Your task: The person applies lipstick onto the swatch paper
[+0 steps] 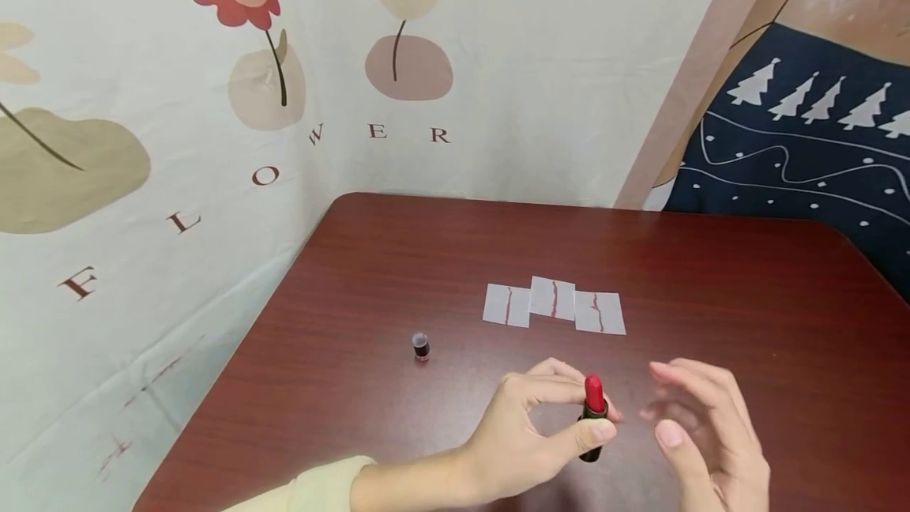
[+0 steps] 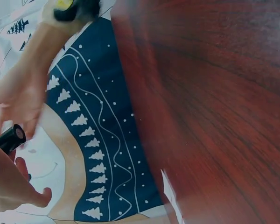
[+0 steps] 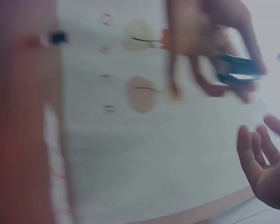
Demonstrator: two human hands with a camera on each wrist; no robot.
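My left hand (image 1: pixel 515 437) pinches an uncapped lipstick (image 1: pixel 594 393) between thumb and fingers, its red tip pointing up and its case black. In the left wrist view the black end of the lipstick (image 2: pixel 11 137) shows beyond that hand (image 2: pixel 14 184). To the right of it, my right hand (image 1: pixel 718 433) hovers with fingers apart and loosely bent, holding nothing. A gap separates it from the lipstick, also in the right wrist view, where the right hand (image 3: pixel 270 163) is at the lower right and the lipstick (image 3: pixel 238 70) is blurred.
A small clear-topped dark cap (image 1: pixel 421 346) stands on the reddish-brown table (image 1: pixel 384 275), left of the hands. Farther back lie three white paper pieces (image 1: pixel 553 298), each with a red streak. A printed cloth (image 1: pixel 533 101) hangs behind the table.
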